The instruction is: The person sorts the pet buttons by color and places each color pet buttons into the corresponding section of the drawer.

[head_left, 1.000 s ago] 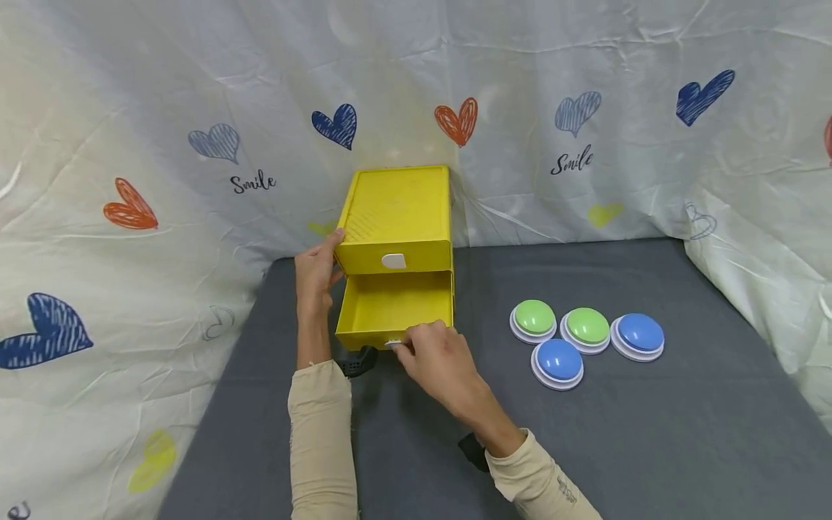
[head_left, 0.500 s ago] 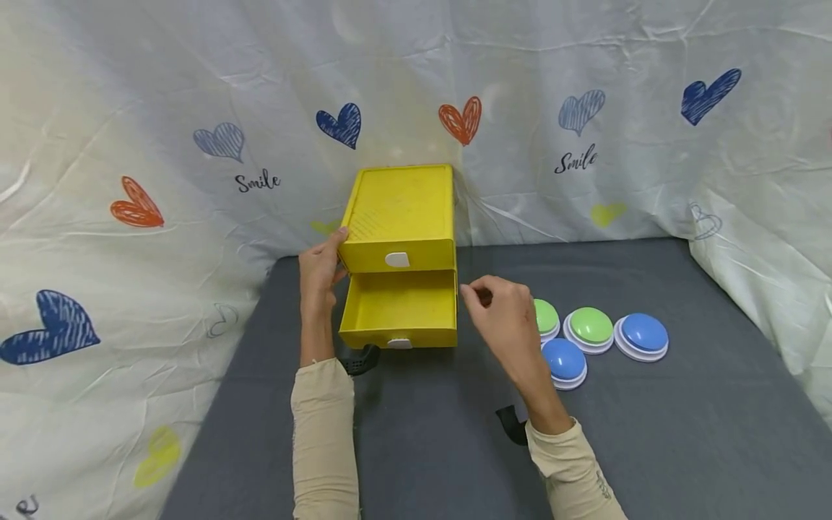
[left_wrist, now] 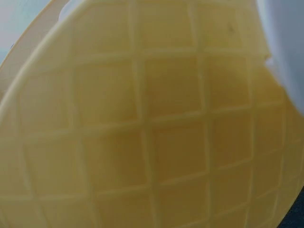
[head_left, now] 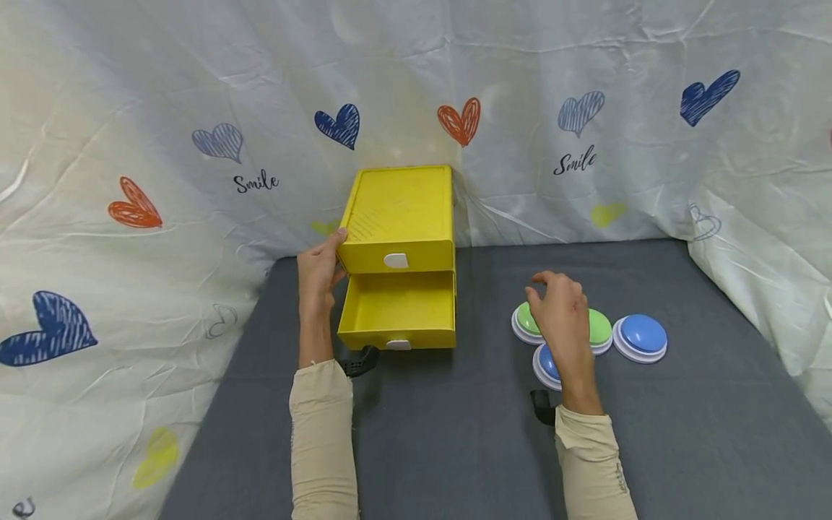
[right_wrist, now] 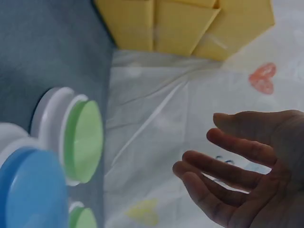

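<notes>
A yellow two-drawer cabinet (head_left: 396, 206) stands against the backdrop, its lower drawer (head_left: 364, 338) pulled out and bare inside. My left hand (head_left: 317, 271) rests against the cabinet's left side, thumb at the top front corner. Its wrist view is filled by the grid-patterned yellow side panel (left_wrist: 175, 142). Over the round push buttons hovers my right hand (head_left: 560, 310), holding nothing, with its fingers loosely bent and apart in the right wrist view. It partly covers a green button (head_left: 525, 322), a second green button (head_left: 599, 329) and a blue button (head_left: 544, 367).
Another blue button (head_left: 643, 334) on a white base sits at the right end of the group. The upper drawer (head_left: 419, 258) is closed. A grey cloth (head_left: 442, 433) covers the table, and a white sheet (head_left: 507, 65) printed with hearts hangs behind and at the sides.
My right hand has let go of the lower drawer's white handle and moved right to above the buttons, its fingers spreading. The left hand has stayed at the cabinet's side.
</notes>
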